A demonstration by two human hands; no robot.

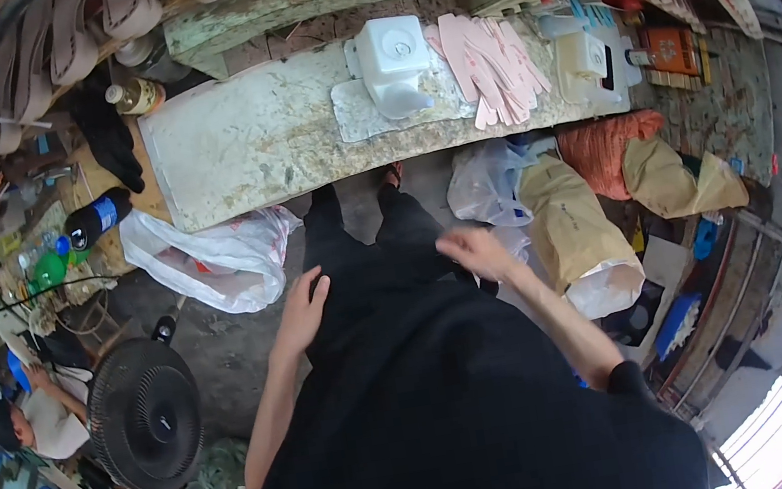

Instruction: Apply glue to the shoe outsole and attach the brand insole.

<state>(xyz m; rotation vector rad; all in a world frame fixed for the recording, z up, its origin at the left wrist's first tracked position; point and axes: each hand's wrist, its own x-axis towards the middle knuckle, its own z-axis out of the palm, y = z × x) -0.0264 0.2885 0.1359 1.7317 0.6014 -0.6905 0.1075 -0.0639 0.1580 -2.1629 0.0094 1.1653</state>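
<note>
My left hand (pixel 304 310) is beside my left thigh, its thumb apart from the fingers and nothing in it. My right hand (pixel 478 253) is at my right thigh, its fingers loosely bent, with nothing visible in it. In front of me is a worn, pale worktable (pixel 244 140). On it a white plastic container (pixel 393 57) with a cut-open front stands on a stained sheet. Right of that lies a fanned pile of pale pink flat strips (pixel 491 68). A second cream container (pixel 583 59) sits at the table's right end.
A white plastic bag (pixel 221 260) lies left of my legs, near a black fan (pixel 146 415). At right are a clear bag (pixel 488 184), a brown paper sack (pixel 574 217) and a red mesh sack (pixel 610 151). Beige shoe soles (pixel 73 44) line racks above. Another person (pixel 48 417) sits far left.
</note>
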